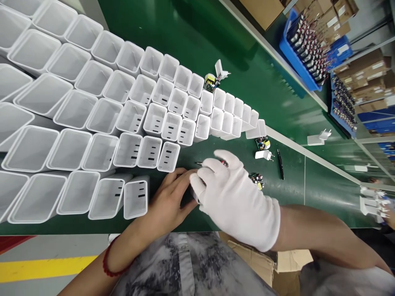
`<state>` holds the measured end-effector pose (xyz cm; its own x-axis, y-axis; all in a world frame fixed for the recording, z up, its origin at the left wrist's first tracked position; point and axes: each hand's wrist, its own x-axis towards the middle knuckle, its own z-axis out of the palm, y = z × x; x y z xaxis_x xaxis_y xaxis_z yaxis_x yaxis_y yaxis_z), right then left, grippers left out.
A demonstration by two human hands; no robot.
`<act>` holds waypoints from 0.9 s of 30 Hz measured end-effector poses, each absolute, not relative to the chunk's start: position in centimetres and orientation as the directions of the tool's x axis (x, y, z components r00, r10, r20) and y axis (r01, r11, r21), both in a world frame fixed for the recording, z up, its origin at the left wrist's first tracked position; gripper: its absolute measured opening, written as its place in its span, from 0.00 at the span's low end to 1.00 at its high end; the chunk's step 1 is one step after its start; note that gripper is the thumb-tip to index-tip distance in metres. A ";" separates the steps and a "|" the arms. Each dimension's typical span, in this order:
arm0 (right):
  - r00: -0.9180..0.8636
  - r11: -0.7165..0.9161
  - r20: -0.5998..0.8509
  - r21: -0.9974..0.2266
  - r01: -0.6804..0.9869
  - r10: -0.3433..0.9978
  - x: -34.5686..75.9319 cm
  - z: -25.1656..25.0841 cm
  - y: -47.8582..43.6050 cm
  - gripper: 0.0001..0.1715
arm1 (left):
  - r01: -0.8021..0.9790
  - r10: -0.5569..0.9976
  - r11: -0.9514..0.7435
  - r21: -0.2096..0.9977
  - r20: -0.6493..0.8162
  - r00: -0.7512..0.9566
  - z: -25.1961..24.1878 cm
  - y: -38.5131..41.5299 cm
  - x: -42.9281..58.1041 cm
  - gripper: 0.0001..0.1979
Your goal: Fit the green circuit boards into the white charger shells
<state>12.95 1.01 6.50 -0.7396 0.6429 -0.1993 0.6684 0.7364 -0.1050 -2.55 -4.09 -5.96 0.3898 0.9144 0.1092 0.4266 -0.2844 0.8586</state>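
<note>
My bare left hand (173, 199) has its fingers curled around a small white plastic case (195, 196), mostly hidden by both hands. Over it, my right hand (231, 197), in a white glove, presses its fingertips against the case, with the upper finger bent away. Behind the gloved fingers show a thin dark pointed tip (199, 163) and a bit of red and black (224, 163); what they belong to is hidden. Just left of my hands stand rows of open white plastic housings (168, 157), several with dark slots inside.
Small circuit boards (257, 181) and a white plug piece (263, 155) lie right of my hands, near black tweezers (280, 164). Another board (211, 82) sits beyond the housings. Blue trays (286, 37) of parts stand behind the green bench's (191, 24) rail. A cardboard box (253, 257) is below the edge.
</note>
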 end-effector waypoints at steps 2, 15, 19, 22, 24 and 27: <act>-0.714 0.692 -0.071 -0.197 0.695 0.697 14.6 7.2 0.5 0.20 | 0.435 0.920 -0.277 0.857 0.107 0.376 -6.0 -4.2 -2.6 0.28; -0.192 -0.076 -0.201 -0.854 0.514 0.961 15.5 -2.5 -5.9 0.22 | 0.496 0.904 -0.280 0.822 0.053 0.423 -5.0 -4.3 -2.2 0.26; -0.169 -0.122 -0.215 -0.892 0.436 0.962 15.2 -2.8 -5.7 0.26 | 0.357 0.898 -0.168 0.919 -0.007 0.440 -4.3 -3.9 -2.5 0.26; -0.150 -0.208 -0.278 -0.907 0.366 0.949 15.2 -2.9 -6.0 0.30 | 0.276 0.931 -0.060 0.959 -0.045 0.361 -4.4 -3.5 -2.0 0.19; -0.151 -0.254 -0.324 -0.898 0.358 0.934 15.1 -3.0 -6.1 0.32 | 0.261 0.943 -0.061 0.963 -0.030 0.331 -4.6 -3.3 -1.5 0.17; -0.180 -0.181 -0.303 -0.852 0.492 0.936 14.9 -3.0 -6.1 0.31 | 0.253 0.947 -0.089 0.963 0.003 0.320 -4.7 -3.3 -0.9 0.16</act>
<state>14.93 -6.13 -3.03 -0.1800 0.9358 -0.3031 0.4916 -0.1814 -0.8517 -0.90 -3.28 -4.69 0.3201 0.9474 0.0031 0.2532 -0.0887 0.9633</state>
